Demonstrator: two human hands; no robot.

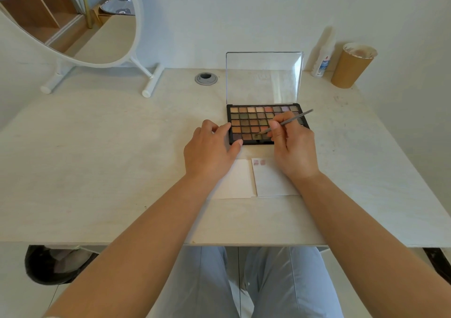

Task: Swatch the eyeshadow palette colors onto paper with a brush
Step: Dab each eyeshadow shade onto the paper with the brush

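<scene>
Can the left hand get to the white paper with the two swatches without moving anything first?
Probably yes. The left hand rests by the palette, just beside the swatched paper; nothing lies between. The right hand and forearm overhang that sheet's right part.

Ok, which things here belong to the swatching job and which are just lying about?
Job: eyeshadow palette, brush held by right hand, paper, left hand steadying the palette.
Lying about: mirror, white bottle, brown cup.
</scene>
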